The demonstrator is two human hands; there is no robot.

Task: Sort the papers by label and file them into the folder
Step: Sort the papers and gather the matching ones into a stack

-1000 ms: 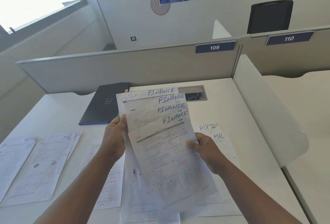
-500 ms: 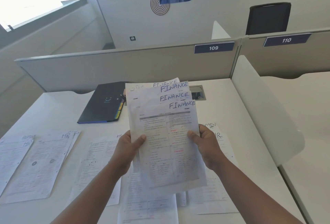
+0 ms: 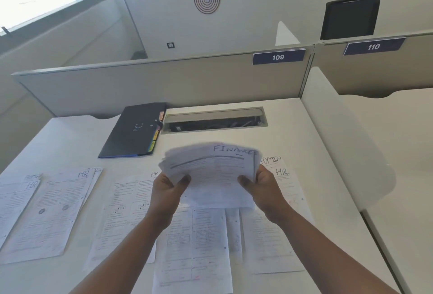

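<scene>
A stack of papers labelled FINANCE (image 3: 210, 169) is held low over the desk, tilted away from me and blurred. My left hand (image 3: 167, 190) grips its left edge, thumb on top. My right hand (image 3: 262, 188) grips its right edge the same way. A dark closed folder (image 3: 133, 129) with coloured tabs lies at the back of the desk, left of the stack. Sheets marked HR (image 3: 54, 209) lie on the left; another HR sheet (image 3: 126, 209) lies beside my left arm. A sheet marked ADMIN and one marked HR (image 3: 284, 183) lie on the right.
More printed sheets (image 3: 194, 246) lie under my forearms. A cable tray opening (image 3: 214, 120) is set into the desk behind the stack. A grey partition (image 3: 152, 82) closes the back, and a white divider (image 3: 332, 143) bounds the right side.
The fanned FINANCE sheets have been squared into one stack and lowered from upright toward the desk. Both hands moved down with them.
</scene>
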